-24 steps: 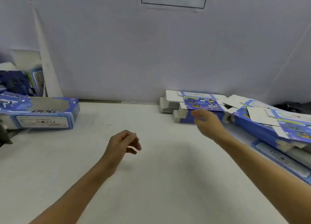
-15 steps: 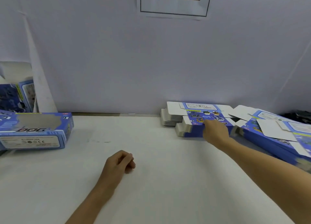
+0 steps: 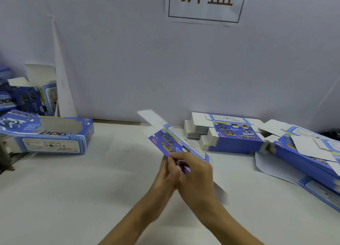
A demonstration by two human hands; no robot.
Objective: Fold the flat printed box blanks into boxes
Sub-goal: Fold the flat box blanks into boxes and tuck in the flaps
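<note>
White table [image 3: 73, 198] meets a pale wall bearing a printed sign [image 3: 204, 3]. Both forearms converge at centre. The left hand [image 3: 168, 173] and right hand [image 3: 196, 173] are pressed side by side, fingers curled, pinching the near end of one flat box blank [image 3: 171, 139], apparently held above the table; motion blur obscures the grip. Its long axis runs away and leftward, white flap farthest. The blank stack [image 3: 228, 136] lies right; a folded box [image 3: 49, 136] lies left.

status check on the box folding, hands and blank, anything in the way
Left hand and right hand both grip one flat blank, held tilted above the table. Not yet opened up. Nothing in the way; stack of blanks sits behind.
</note>
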